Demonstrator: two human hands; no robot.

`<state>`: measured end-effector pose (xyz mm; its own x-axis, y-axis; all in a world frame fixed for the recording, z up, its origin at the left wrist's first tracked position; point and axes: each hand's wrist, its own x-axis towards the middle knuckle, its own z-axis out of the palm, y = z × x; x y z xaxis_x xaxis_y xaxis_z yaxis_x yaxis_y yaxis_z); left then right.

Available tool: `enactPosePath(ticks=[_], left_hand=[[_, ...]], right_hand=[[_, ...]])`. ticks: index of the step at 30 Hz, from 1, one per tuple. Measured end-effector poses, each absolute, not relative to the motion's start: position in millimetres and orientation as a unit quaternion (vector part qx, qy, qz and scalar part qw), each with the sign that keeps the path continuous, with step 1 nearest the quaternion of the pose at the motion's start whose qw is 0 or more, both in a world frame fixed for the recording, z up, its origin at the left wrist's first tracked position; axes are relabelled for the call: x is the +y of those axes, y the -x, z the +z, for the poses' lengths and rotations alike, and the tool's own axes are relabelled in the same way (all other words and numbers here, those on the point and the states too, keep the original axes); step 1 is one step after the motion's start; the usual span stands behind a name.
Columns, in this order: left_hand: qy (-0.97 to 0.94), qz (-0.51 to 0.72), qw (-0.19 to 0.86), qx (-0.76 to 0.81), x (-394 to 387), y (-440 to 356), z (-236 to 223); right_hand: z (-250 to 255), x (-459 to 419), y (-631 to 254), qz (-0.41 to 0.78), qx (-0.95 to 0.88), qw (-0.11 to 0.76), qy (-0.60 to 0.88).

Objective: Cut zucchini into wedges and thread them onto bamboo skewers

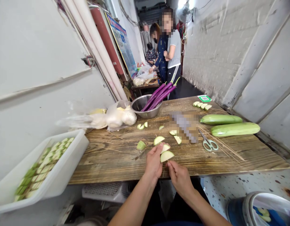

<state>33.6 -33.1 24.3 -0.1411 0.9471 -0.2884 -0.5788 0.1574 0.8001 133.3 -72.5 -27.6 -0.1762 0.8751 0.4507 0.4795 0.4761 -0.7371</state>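
Observation:
Half-round zucchini slices (167,156) are in my left hand (154,161), its fingers closed around them near the table's front edge. Threaded in a row, they sit on a thin bamboo skewer (168,161). My right hand (180,177) pinches the skewer's near end, just below the closest slice. Beyond my hands lie a zucchini end piece (141,145) and loose cut slices (177,139). Scissors with pale green handles (210,145) rest to the right, beside scattered skewers (226,146). A pixelated patch hides part of the table at centre right.
Left is a white tub (71,157) of skewered slices. A steel bowl (137,108) holds purple eggplants (159,97), beside bagged white items (121,117). Two whole zucchini (235,129) lie right. A lined bucket (249,204) stands below. Several people (174,50) are at the back.

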Motion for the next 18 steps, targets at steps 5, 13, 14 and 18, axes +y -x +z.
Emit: enactPosePath(ticks=[5, 13, 14, 18], left_hand=[[-0.204, 0.629, 0.606, 0.442, -28, -22, 30], [-0.221, 0.625, 0.601, 0.445, -29, -19, 22], [-0.227, 0.622, 0.601, 0.447, -30, -21, 21], [-0.243, 0.605, 0.606, 0.456, -34, -33, 16]], right_hand=[[-29, -77, -139, 0.235, -0.75, 0.435, 0.439], [-33, -89, -144, 0.249, -0.759, 0.426, 0.426], [-33, -90, -143, 0.25, -0.756, 0.428, 0.428], [-33, -88, -148, 0.253, -0.746, 0.434, 0.437]])
